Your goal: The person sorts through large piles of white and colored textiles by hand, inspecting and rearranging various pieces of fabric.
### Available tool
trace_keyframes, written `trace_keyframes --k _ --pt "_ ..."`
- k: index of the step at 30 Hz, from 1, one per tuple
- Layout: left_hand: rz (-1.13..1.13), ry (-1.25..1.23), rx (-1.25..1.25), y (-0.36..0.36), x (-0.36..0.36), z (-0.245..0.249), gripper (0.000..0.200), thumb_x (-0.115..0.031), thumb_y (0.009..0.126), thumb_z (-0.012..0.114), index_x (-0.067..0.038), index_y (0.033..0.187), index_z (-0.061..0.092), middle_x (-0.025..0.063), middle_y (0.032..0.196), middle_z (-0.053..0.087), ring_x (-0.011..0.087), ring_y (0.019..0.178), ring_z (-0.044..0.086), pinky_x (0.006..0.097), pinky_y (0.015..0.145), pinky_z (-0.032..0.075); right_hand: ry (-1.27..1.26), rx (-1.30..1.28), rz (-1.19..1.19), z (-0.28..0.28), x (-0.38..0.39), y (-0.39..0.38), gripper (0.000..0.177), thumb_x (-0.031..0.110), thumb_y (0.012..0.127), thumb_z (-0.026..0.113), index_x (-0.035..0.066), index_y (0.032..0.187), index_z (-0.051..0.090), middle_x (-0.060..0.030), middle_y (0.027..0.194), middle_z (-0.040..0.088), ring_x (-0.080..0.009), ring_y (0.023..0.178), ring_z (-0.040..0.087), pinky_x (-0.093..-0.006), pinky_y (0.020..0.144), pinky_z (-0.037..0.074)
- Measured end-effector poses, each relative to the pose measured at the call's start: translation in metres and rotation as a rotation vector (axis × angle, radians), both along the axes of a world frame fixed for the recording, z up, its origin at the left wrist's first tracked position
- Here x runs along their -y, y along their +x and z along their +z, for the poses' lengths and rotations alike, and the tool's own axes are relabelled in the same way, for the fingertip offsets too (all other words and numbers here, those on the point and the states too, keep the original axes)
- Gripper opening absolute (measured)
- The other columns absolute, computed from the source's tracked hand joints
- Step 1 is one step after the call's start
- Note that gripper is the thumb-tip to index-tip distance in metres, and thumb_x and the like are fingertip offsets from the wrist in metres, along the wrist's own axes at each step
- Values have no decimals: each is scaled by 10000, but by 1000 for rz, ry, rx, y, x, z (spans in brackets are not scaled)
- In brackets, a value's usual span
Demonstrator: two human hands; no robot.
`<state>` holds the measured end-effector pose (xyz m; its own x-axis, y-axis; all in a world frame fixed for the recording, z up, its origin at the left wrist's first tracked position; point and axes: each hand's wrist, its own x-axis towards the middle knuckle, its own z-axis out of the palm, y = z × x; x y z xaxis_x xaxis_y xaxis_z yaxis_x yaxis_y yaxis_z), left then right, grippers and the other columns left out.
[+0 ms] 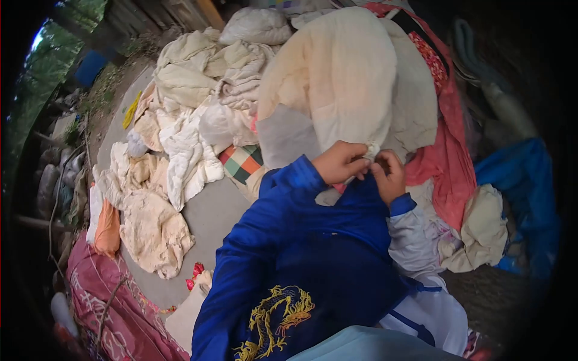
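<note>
A large, puffed-out cream cloth (352, 78), like a stuffed sack, lies in front of me and narrows to a bunched end (373, 147) near my lap. My left hand (343, 162) has its fingers closed in a pinch at that bunched end. From the other side, my right hand (389, 174) pinches close beside it with thumb and bent fingers. Just what lies between the fingertips is partly hidden. A grey cloth piece (288, 137) lies against the left side of the puffed cloth.
Cream and white cloths (189, 78) are heaped at the left on a grey ground sheet (211, 219). Red-pink fabric (444, 159) runs down the right, beside a blue tarp (521, 180). An orange bundle (107, 228) and maroon patterned cloth (114, 292) lie at the left edge.
</note>
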<state>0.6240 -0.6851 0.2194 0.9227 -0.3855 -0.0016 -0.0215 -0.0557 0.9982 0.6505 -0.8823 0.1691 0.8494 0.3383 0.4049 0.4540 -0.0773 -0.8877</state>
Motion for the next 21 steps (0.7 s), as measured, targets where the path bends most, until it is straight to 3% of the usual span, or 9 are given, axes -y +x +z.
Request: trace_keyframes --k 5,6,9,15,21 --pt "-44 -80 -19 0 -8 -9 143 -54 983 516 62 974 599 112 858 666 152 819 686 275 699 563 -121 6 72 21 1 1 239 196 910 688 -19 968 602 -97 866 595 -195 702 639 -304 619 499" --pt "-36 -81 -28 0 -9 -10 144 -58 984 519 61 976 599 113 864 667 151 820 686 274 704 562 -154 49 83 25 2 3 231 209 901 688 -5 943 612 -116 834 600 -255 687 643 -346 603 493" --pt "-22 -3 -1 -4 -6 -8 154 -76 988 531 59 961 599 110 851 673 146 803 685 275 698 561 -315 218 134 38 9 8 198 206 902 667 15 919 617 -125 815 602 -314 684 627 -393 599 480" --pt "-30 135 45 -6 -1 4 186 -111 990 554 63 941 599 100 807 676 145 774 686 281 697 562 -366 359 243 47 15 23 143 174 916 627 31 906 623 -129 813 606 -339 682 611 -405 609 478" --pt "2 15 37 -7 0 -3 171 -109 987 552 46 931 596 98 803 675 145 741 681 292 651 541 -107 30 227 44 15 16 189 196 907 659 11 905 618 -150 780 596 -344 650 597 -381 584 469"
